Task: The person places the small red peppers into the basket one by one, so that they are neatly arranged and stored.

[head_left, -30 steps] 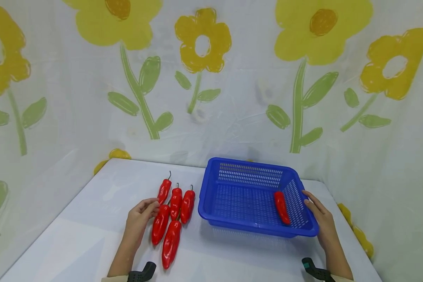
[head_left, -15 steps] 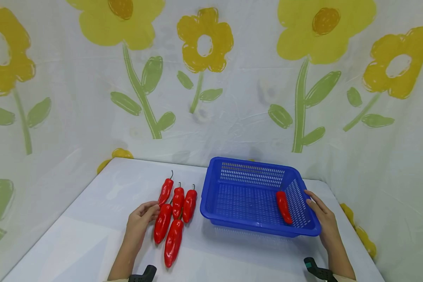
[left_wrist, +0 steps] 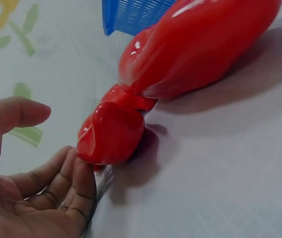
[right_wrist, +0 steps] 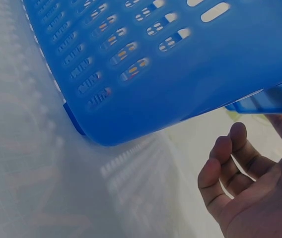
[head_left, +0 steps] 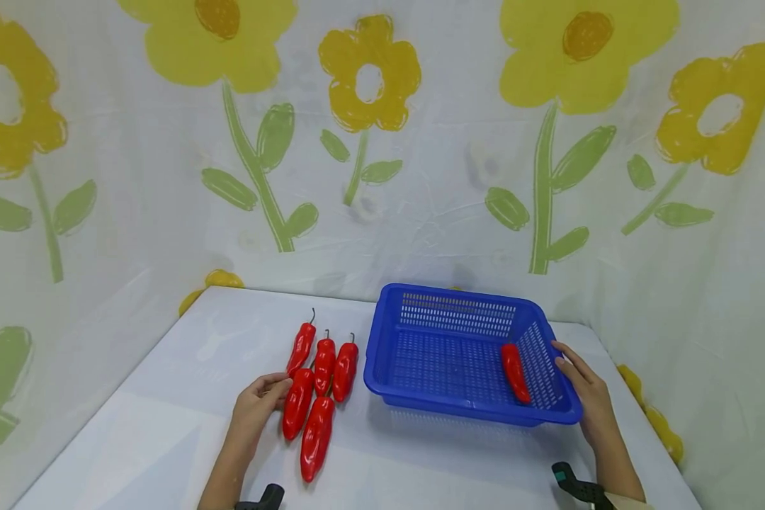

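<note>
Several glossy red chili peppers lie clustered on the white table, among them a back-left pepper (head_left: 302, 346), a left-front pepper (head_left: 298, 405) and a front pepper (head_left: 317, 439). My left hand (head_left: 258, 404) is at the left of this cluster. In the left wrist view its fingertips (left_wrist: 84, 171) touch the end of a pepper (left_wrist: 113, 134), while the thumb stands apart from it. A blue plastic basket (head_left: 465, 409) holds one red pepper (head_left: 516, 374) near its right side. At the basket's right rim my right hand (head_left: 589, 397) grips the edge, its other fingers loosely bent below.
The white table (head_left: 166, 404) reaches back to a white curtain (head_left: 421, 227) printed with yellow flowers, which also hangs at both sides. A dark wrist strap (head_left: 580, 487) sits on my right wrist, and another strap (head_left: 264, 498) on the left.
My left hand has come slightly nearer to me beside the peppers. The right hand stays at the basket rim. Peppers and basket keep their places; the head view has shifted a little.
</note>
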Tool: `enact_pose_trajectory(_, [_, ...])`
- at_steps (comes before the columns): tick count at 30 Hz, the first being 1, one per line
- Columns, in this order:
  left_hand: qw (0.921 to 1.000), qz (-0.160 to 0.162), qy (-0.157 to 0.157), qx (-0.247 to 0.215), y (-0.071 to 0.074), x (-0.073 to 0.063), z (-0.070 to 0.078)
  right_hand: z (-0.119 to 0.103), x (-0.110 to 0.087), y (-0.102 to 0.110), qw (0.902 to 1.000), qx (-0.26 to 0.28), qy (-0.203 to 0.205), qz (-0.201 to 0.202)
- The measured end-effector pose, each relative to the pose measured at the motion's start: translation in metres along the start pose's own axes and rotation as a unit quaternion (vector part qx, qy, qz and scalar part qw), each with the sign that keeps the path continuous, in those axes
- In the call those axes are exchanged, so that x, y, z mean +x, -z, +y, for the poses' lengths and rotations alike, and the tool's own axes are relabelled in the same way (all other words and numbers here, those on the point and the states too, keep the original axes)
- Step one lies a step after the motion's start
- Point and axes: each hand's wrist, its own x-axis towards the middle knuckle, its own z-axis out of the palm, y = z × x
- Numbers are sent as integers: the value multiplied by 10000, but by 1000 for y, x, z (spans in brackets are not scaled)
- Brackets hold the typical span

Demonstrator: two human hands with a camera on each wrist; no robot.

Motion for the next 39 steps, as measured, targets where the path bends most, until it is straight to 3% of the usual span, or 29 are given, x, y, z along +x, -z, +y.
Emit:
enact_pose_trajectory(17, [9942, -72, -159, 1059, 1, 2, 12, -8, 7, 0, 9998, 59, 163, 25])
enact_pose_trajectory(26, [9866, 27, -102, 1626, -2, -3, 6, 0, 3, -1, 9999, 97, -23, -48])
enact_pose_trajectory(35, [9847, 171, -281, 1711, -7, -2, 7, -2, 3, 0, 9999, 71, 36, -67])
enact_pose_trajectory(39, [9840, 251, -159, 1757, -7, -2, 3, 0, 1, -1, 9997, 176, -115, -133])
